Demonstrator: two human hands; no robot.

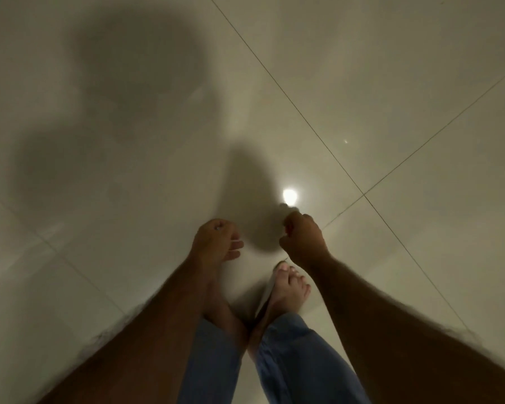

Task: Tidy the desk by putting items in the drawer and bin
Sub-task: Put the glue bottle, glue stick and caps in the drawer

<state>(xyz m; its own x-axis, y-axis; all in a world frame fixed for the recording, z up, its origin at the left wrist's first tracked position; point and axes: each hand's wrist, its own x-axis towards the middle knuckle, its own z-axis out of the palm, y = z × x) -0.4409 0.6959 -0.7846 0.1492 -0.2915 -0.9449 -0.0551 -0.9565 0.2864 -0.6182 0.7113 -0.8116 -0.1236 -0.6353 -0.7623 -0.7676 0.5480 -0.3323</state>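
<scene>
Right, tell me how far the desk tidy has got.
Done: cannot tell; no desk, drawer or bin shows, only tiled floor and feet. In hand: right hand is curled, perhaps round something small; left hand seems to hold nothing. Left: unknown from here.

Bare forearms, no sleeves, blue jeans [289, 360], bare foot [289, 287] in a flip-flop

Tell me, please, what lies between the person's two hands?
Nothing lies between the left hand and the right hand: the head view shows only bare, shadowed floor tile there. No desk, drawer or bin shows.
</scene>
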